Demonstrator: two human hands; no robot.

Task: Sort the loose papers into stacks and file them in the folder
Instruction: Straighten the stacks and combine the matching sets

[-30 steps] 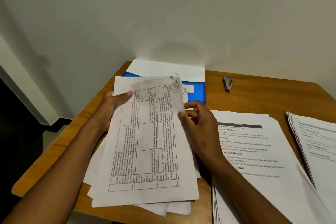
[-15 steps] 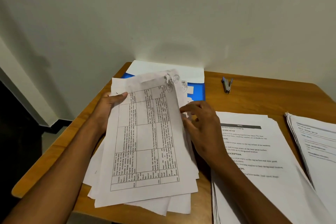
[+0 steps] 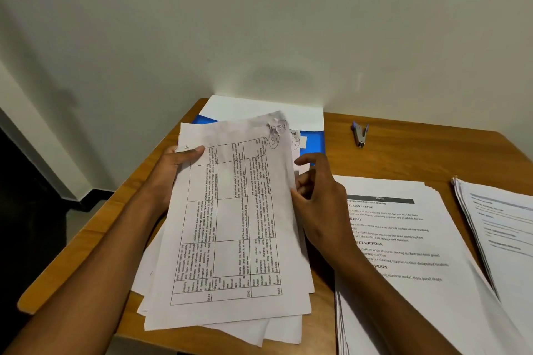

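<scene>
A loose bundle of papers [image 3: 236,225] with a printed table on top is tilted up off the left part of the table. My left hand [image 3: 176,170] grips its upper left edge, thumb on top. My right hand [image 3: 317,193] touches the bundle's right edge with loosely curled fingers. More loose sheets [image 3: 277,331] lie fanned out under the bundle. A blue folder [image 3: 313,140] lies behind, against the wall, with a white sheet [image 3: 259,108] on it. A stack of printed pages [image 3: 403,239] lies to the right, and a second stack [image 3: 501,216] at the far right.
A small metal staple remover [image 3: 360,133] lies on the wooden table [image 3: 418,153] near the wall. The table's left edge drops to a dark floor [image 3: 28,210]. A pale wall stands close behind the table.
The bundle's top has risen and tilted further toward me. My left thumb slid up along its left edge, and my right hand's fingers opened out beside the right edge.
</scene>
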